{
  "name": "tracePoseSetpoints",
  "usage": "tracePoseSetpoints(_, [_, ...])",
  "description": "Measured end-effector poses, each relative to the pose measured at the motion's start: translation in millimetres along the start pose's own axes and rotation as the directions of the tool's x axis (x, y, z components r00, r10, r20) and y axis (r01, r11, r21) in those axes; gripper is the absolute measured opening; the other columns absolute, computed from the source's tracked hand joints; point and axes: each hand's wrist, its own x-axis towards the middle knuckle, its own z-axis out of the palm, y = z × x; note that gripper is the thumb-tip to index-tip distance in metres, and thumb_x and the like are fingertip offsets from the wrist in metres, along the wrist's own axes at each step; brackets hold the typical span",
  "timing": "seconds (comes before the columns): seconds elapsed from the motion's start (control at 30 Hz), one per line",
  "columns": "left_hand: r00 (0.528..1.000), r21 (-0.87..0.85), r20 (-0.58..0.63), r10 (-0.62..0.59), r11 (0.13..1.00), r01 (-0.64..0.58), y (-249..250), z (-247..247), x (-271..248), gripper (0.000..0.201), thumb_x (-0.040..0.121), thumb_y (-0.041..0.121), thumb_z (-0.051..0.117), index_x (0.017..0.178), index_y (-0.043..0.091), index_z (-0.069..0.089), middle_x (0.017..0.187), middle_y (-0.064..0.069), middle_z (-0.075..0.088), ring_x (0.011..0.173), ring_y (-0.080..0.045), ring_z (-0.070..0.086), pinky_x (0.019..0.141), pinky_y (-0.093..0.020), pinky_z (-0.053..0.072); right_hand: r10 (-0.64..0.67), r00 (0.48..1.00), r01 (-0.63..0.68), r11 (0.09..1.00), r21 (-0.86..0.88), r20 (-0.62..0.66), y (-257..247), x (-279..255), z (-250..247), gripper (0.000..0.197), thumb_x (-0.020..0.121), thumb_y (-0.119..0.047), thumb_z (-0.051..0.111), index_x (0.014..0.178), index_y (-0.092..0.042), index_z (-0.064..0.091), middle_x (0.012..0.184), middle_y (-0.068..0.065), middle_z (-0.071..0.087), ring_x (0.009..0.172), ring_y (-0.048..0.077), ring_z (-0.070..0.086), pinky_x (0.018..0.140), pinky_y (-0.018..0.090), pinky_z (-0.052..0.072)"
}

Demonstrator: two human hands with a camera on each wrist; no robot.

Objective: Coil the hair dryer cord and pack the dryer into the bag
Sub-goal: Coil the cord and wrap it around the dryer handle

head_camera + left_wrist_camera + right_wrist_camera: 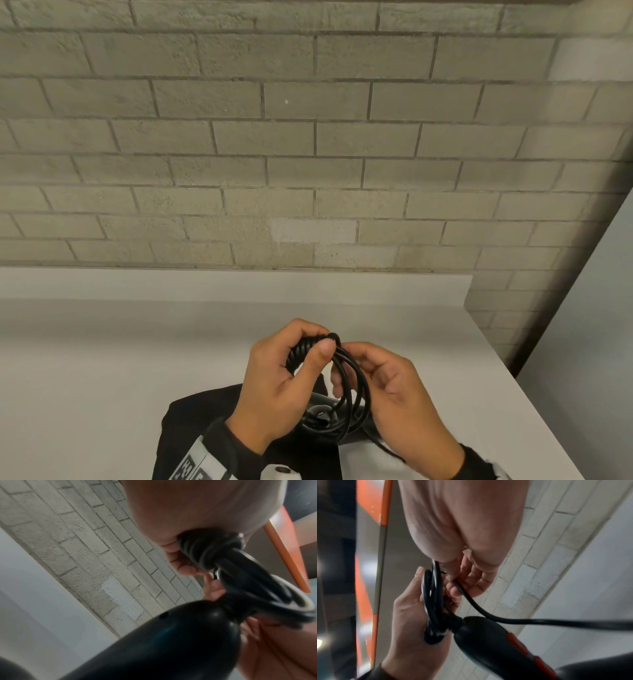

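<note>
1. Nearest us, the soft black fabric bag (pixel 191 421) lies slumped on the tabletop under our wrists; we cannot tell what is inside it.
2. Beyond it we see the smooth pale tabletop (pixel 102 359), backed by a rough grey brick wall (pixel 308 137).
3. Our hair dryer (pixel 489 643) is rounded glossy black plastic with red buttons, hanging below our hands above the bag.
4. Our left hand (pixel 284 390) curls fingers and thumb round the bunched top of the cord.
5. Our right hand (pixel 404 397) pinches a strand with bent fingers.
6. The cord (pixel 346 387) is smooth black rubber, gathered into round loops between our hands.
</note>
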Motion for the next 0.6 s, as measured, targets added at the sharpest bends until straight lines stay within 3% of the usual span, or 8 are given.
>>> tracePoseSetpoints(0.07, [1.000,0.006,-0.008,-0.016,1.000,0.016,-0.6,-0.6,-0.4,0.030,0.093,0.056,0.053,0.100,0.032,0.068,0.078,0.016,0.067,0.072,-0.009,0.066,0.067,-0.019,0.052,0.021,0.999,-0.021,1.000,-0.007,0.024,-1.9,-0.3,-1.8,0.025,0.095,-0.003,0.051,0.102,-0.014,0.072,0.080,-0.003,0.074,0.073,0.008,0.069,0.073,0.023,0.055])
tracePoseSetpoints(0.17, [1.000,0.030,-0.006,-0.013,0.999,0.013,0.2,-1.1,-0.2,0.039,0.093,0.055,0.052,0.114,0.027,0.070,0.085,0.016,0.070,0.081,-0.009,0.069,0.073,-0.020,0.054,0.042,0.997,-0.042,0.999,0.003,0.058,-3.6,-1.3,-1.7,0.027,0.097,-0.006,0.050,0.100,-0.019,0.074,0.078,0.001,0.071,0.071,0.010,0.066,0.075,0.029,0.056])
tracePoseSetpoints(0.27, [1.000,0.053,-0.019,-0.002,0.999,0.003,0.2,0.4,0.8,0.034,0.095,0.055,0.051,0.106,0.030,0.070,0.091,0.014,0.072,0.085,-0.013,0.070,0.073,-0.029,0.058,0.073,0.995,-0.076,0.996,0.040,0.074,-4.0,-3.8,-0.1,0.031,0.099,-0.011,0.046,0.099,-0.023,0.074,0.084,0.004,0.073,0.079,0.012,0.068,0.077,0.027,0.054])
tracePoseSetpoints(0.37, [0.999,0.042,-0.046,-0.023,0.999,0.024,-0.1,1.9,0.2,0.035,0.094,0.057,0.050,0.103,0.030,0.069,0.090,0.012,0.071,0.083,-0.013,0.070,0.071,-0.024,0.057,0.116,0.989,-0.130,0.977,0.168,0.088,-1.7,-7.4,1.4,0.026,0.098,-0.026,0.049,0.105,-0.029,0.074,0.103,0.003,0.074,0.102,0.015,0.068,0.089,0.029,0.051])
tracePoseSetpoints(0.47, [0.997,0.045,-0.059,-0.043,0.998,0.045,-0.7,2.2,-0.7,0.034,0.094,0.056,0.050,0.103,0.029,0.069,0.090,0.013,0.070,0.082,-0.013,0.068,0.070,-0.022,0.055,0.107,0.990,-0.124,0.970,0.210,0.090,3.7,-12.7,1.7,0.030,0.082,-0.047,0.061,0.107,-0.034,0.072,0.104,-0.002,0.074,0.102,0.015,0.068,0.090,0.030,0.050])
tracePoseSetpoints(0.5, [0.997,0.047,-0.060,-0.046,0.998,0.049,-1.0,2.3,-0.5,0.034,0.094,0.055,0.050,0.104,0.028,0.069,0.090,0.012,0.069,0.083,-0.013,0.068,0.071,-0.024,0.056,0.084,0.990,-0.101,0.982,0.161,0.111,3.2,-14.6,3.5,0.032,0.080,-0.046,0.068,0.110,-0.033,0.071,0.101,0.000,0.073,0.099,0.016,0.068,0.087,0.030,0.052])
tracePoseSetpoints(0.6, [0.998,0.062,-0.058,-0.040,0.997,0.043,-1.5,2.5,-0.2,0.035,0.094,0.054,0.050,0.105,0.026,0.069,0.092,0.012,0.070,0.085,-0.013,0.069,0.071,-0.026,0.057,0.024,0.996,-0.031,0.996,0.089,0.080,4.3,-18.1,9.2,0.036,0.081,-0.010,0.075,0.109,-0.031,0.070,0.084,0.002,0.070,0.085,0.015,0.069,0.079,0.024,0.053])
